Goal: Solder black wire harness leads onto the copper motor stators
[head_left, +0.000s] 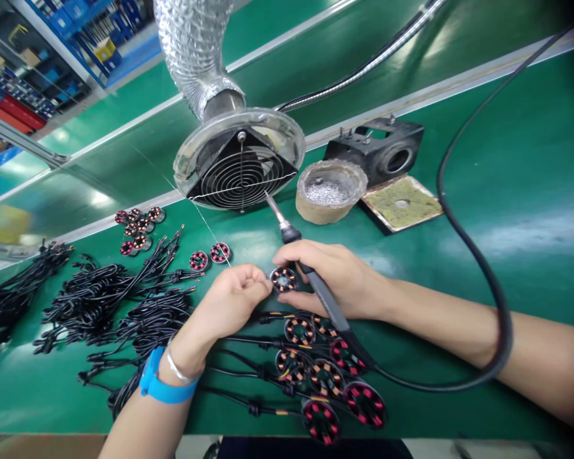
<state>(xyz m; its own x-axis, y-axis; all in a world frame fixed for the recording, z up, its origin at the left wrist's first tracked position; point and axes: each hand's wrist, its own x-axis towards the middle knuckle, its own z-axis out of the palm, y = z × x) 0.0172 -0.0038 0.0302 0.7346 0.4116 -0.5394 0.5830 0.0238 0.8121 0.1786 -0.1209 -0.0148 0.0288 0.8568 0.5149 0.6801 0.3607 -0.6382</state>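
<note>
My right hand [339,277] is wrapped round a soldering iron [328,299], whose tip points up and left below the fume extractor. Between the thumb and fingers of that same hand sits a small round motor stator [283,279] with copper windings. My left hand [236,296] is closed in a pinch at the stator's left edge. A thin silvery solder wire [210,231] runs down from the extractor into it; the fingertips hide its end. Below both hands lie several stators [325,377] with black cables attached, some wound in copper, some in red.
A fume extractor [243,172] on a foil duct [194,51] hangs above. Behind the iron stand a solder pot [331,191], a yellow sponge tray [402,203] and a black iron holder [377,150]. Bundled black cables [88,296] and loose stators [141,227] lie left. The iron's cord [502,306] loops over my right forearm.
</note>
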